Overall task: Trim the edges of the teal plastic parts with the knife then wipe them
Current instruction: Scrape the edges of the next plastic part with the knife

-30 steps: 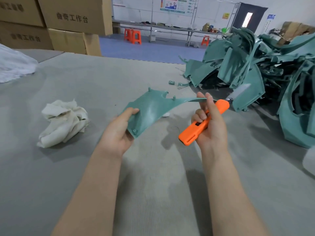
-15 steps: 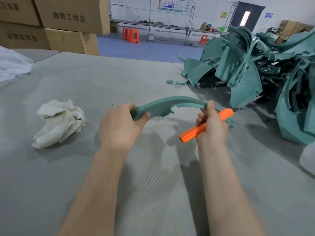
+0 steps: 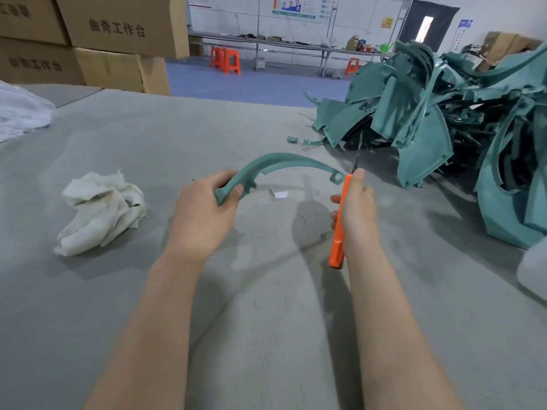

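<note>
Trimming stage on this one, I'd say, and nowhere near the end of the job overall. The curved teal part (image 3: 284,161) is up off the table (image 3: 266,335), arching between the two hands. The left hand (image 3: 204,214) grips its near left end, thumb clamped on top and fingers curled underneath. The right hand (image 3: 356,208) is wrapped round the orange knife (image 3: 339,229), thumb riding up near the top of the handle. The blade (image 3: 357,156) pokes up and away, right at the part's far right end by the little tab. Looks like it's touching the edge there, but the blade is thin and dark against the background, so I can't swear to it.

What's left: wiping hasn't happened for this piece as far as I can judge. The rag (image 3: 100,211) lies crumpled on the table well off to the left, with neither hand on it. A big pile (image 3: 444,119) of teal parts sits to the right, beyond the knife hand. I can't tell which of those are trimmed and which aren't, and I don't see a separate stack of finished ones. There's a small pale scrap (image 3: 278,193) on the table under the arch, maybe a shaving.
</note>
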Available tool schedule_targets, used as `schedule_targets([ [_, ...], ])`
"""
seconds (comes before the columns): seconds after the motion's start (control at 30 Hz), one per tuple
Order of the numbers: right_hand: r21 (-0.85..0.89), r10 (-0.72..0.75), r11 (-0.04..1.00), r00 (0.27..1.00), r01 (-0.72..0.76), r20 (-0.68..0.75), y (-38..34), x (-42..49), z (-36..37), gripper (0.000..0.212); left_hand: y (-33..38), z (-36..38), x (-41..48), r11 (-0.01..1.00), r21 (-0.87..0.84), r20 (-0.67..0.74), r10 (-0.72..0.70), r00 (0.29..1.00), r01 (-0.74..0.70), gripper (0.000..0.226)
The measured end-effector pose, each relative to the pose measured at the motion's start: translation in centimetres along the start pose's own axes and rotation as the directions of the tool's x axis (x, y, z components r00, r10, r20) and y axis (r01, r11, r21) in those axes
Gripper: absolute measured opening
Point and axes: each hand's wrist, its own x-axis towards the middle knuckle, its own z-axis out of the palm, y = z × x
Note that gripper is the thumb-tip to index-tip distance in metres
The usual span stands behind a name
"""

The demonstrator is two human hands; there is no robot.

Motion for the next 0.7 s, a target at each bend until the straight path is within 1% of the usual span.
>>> schedule_targets([
  [0.07, -0.141, -0.069, 0.988, 0.997, 0.065, -0.023, 0.6, 0.4, -0.3, 0.027, -0.1, 0.0, 0.0, 1.000, -0.004, -0.009, 0.025, 1.000, -0.025, 0.022],
  [0.1, -0.212, -0.093, 0.973, 0.996, 0.088, -0.016, 0.9, 0.5, -0.5, 0.027, -0.1, 0.0, 0.0, 0.999, -0.006, -0.011, 0.034, 0.999, -0.034, 0.023],
  [0.17, -0.313, -0.133, 0.941, 0.991, 0.126, 0.000, 1.4, 0.6, -0.8, 0.038, -0.1, 0.0, -0.1, 0.999, -0.012, -0.016, 0.040, 0.999, -0.040, 0.023],
  [0.23, -0.362, -0.163, 0.920, 0.987, 0.150, -0.005, 1.6, 0.6, -0.9, 0.043, -0.1, -0.1, -0.1, 0.999, -0.025, -0.021, 0.037, 0.999, -0.037, 0.025],
  [0.3, -0.395, -0.178, 0.904, 0.984, 0.163, -0.002, 1.7, 0.7, -0.8, 0.038, 0.0, -0.2, -0.2, 0.999, -0.028, -0.019, 0.031, 0.999, -0.032, 0.030],
  [0.37, -0.439, -0.192, 0.880, 0.981, 0.183, 0.025, 1.7, 0.7, -0.7, 0.036, 0.1, -0.2, -0.2, 0.999, -0.020, -0.007, 0.030, 1.000, -0.030, 0.030],
  [0.43, -0.463, -0.214, 0.860, 0.975, 0.215, 0.054, 1.8, 0.5, -0.5, 0.038, 0.0, -0.1, -0.2, 1.000, -0.004, 0.001, 0.030, 1.000, -0.030, 0.024],
  [0.53, -0.447, -0.234, 0.860, 0.969, 0.246, 0.081, 1.7, 0.2, -0.3, 0.038, -0.2, 0.1, -0.2, 1.000, 0.001, 0.009, 0.012, 1.000, -0.012, 0.023],
  [0.7, -0.370, -0.267, 0.879, 0.953, 0.301, 0.142, 1.4, -0.7, 0.7, 0.029, -0.1, 0.8, -0.3, 0.999, 0.033, 0.053, -0.015, 0.998, 0.013, 0.022],
])
